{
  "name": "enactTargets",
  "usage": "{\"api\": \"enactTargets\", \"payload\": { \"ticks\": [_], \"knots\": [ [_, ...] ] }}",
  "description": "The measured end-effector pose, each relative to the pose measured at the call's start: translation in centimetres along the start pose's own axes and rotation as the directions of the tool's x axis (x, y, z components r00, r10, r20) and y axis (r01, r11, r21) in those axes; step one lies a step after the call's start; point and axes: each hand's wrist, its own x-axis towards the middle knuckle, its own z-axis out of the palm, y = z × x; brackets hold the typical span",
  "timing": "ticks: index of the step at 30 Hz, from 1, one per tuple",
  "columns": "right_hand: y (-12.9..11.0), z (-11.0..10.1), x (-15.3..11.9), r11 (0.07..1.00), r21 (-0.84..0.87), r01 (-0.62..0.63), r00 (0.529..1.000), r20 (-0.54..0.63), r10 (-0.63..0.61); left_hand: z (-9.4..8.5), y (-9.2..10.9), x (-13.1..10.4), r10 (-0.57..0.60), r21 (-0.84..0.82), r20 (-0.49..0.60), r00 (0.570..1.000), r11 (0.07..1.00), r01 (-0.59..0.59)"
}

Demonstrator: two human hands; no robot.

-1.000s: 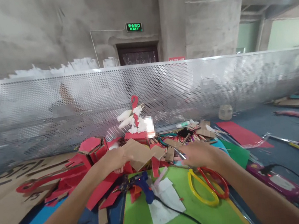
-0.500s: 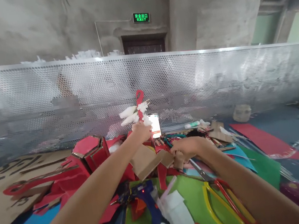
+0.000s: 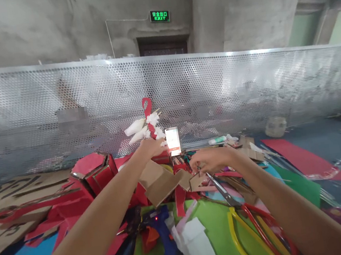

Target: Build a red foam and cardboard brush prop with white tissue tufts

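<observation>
Our left hand [image 3: 151,147] is at the base of the white-petalled craft piece [image 3: 151,129], far and left of centre; its fingers are hidden, so we cannot tell its grip. Our right hand [image 3: 212,159] bends half-closed over cardboard scraps [image 3: 198,181]; whether it pinches one, we cannot tell. We judge the upright piece largely assembled, while the scraps look unattached. Open scissors [image 3: 228,198] and clutter crowd our right hand; a glue gun [image 3: 166,233] lies near.

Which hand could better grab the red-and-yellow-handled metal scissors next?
Probably the right hand: it is near the tips of the scissors. The left hand is farther off, at the white-and-red ornament.
</observation>
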Motion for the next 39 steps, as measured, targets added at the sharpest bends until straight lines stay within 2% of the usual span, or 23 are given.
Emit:
{"api": "enactTargets", "payload": {
  "ticks": [4,8,15,19,22,25,27,29,31,33,35,37,39],
  "knots": [
    [-0.3,-0.5,-0.6,0.992,0.116,-0.047,0.999,-0.019,0.049,0.3,-0.6,0.4,0.000,0.067,0.050,0.999,0.998,-0.004],
    [-0.4,-0.7,-1.0,0.991,0.113,-0.078,0.996,-0.043,0.083,0.4,-0.2,0.5,0.010,0.093,0.062,0.998,0.996,-0.015],
    [-0.1,-0.6,-1.0,0.986,0.140,-0.092,0.994,-0.045,0.099,-0.7,1.2,-0.2,-0.033,0.131,0.047,0.998,0.991,0.027],
    [-0.4,-0.8,-1.1,0.984,0.153,-0.089,0.993,-0.066,0.100,-1.2,1.1,-0.3,-0.058,0.146,0.099,0.993,0.988,0.043],
    [-0.7,-1.0,-1.2,0.976,0.189,-0.104,0.990,-0.076,0.120,-1.3,0.8,-0.9,-0.025,0.151,0.110,0.994,0.989,0.008],
    [-0.8,-0.9,-1.2,0.960,0.273,-0.058,0.991,-0.102,0.089,-2.0,0.9,-2.6,0.011,0.171,0.046,0.999,0.985,-0.018],
    [-0.6,-0.7,-1.1,0.923,0.384,-0.005,0.990,-0.127,0.058,-2.8,1.3,-4.3,0.031,0.194,-0.070,0.997,0.981,-0.017],
    [-0.7,-0.6,-0.9,0.871,0.491,0.037,0.985,-0.166,0.051,-3.8,1.9,-6.3,0.075,0.193,-0.219,0.973,0.981,-0.033],
    [-1.1,-0.6,-0.8,0.835,0.546,0.065,0.976,-0.209,0.060,-4.7,2.4,-8.5,0.085,0.094,-0.255,0.963,0.994,-0.062],
    [-1.8,-0.8,-0.7,0.823,0.558,0.106,0.965,-0.258,0.051,-5.3,2.7,-10.7,0.131,-0.103,-0.206,0.970,0.983,-0.155],
    [-2.6,-1.0,-0.6,0.802,0.574,0.165,0.955,-0.296,0.015,-5.3,2.7,-12.7,0.238,-0.395,-0.085,0.968,0.884,-0.252],
    [-3.4,-1.0,-0.3,0.770,0.595,0.229,0.943,-0.333,-0.023,-5.1,2.4,-14.2,0.315,-0.645,0.000,0.949,0.725,-0.241],
    [-4.2,-1.0,0.0,0.738,0.620,0.266,0.936,-0.349,-0.045,-4.9,2.1,-15.2,0.299,-0.770,-0.004,0.954,0.608,-0.194]
  ]
}}
